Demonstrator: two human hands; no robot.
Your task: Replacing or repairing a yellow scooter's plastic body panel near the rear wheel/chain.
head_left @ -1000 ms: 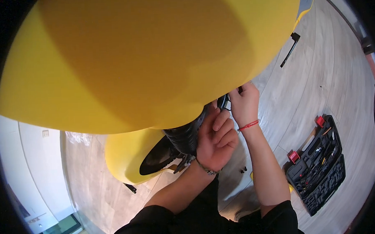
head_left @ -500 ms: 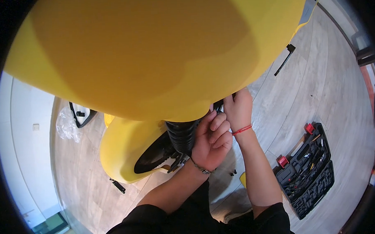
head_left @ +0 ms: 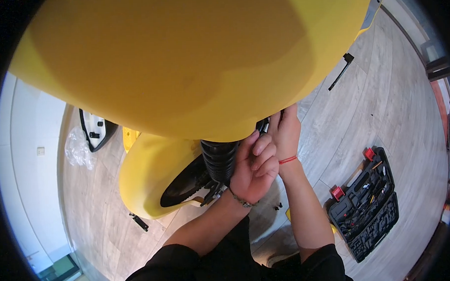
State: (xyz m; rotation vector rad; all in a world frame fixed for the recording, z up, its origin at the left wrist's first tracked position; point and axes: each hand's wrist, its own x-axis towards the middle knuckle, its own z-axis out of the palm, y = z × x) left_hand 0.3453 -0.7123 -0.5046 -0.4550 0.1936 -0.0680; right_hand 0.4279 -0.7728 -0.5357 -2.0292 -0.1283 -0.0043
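A large smooth yellow body panel (head_left: 183, 67) fills the upper view, overhanging both hands. Beneath it, my left hand (head_left: 255, 166) is turned palm up, beside a black ribbed rubber boot (head_left: 219, 158). Its fingers are curled and closed, with the tips up against the panel's lower edge; what they pinch is hidden. My right hand (head_left: 286, 136) reaches up under the same edge, just right of the left. Its fingertips are out of sight. A small black part (head_left: 262, 124) shows between the hands. Left of the boot sits a yellow fender (head_left: 142, 178) around a black wheel (head_left: 179, 189).
An open black tool case (head_left: 363, 210) with red latches lies on the wood floor at right. A black bar-like part (head_left: 341, 71) lies farther up. At left are a clear plastic bag (head_left: 79, 149), a black-and-white part (head_left: 93, 130) and a small black piece (head_left: 138, 222).
The yellow panel's left side has risen slightly in view, showing more of the floor parts at left. My right hand has shifted a little left; my left hand stays nearly still.
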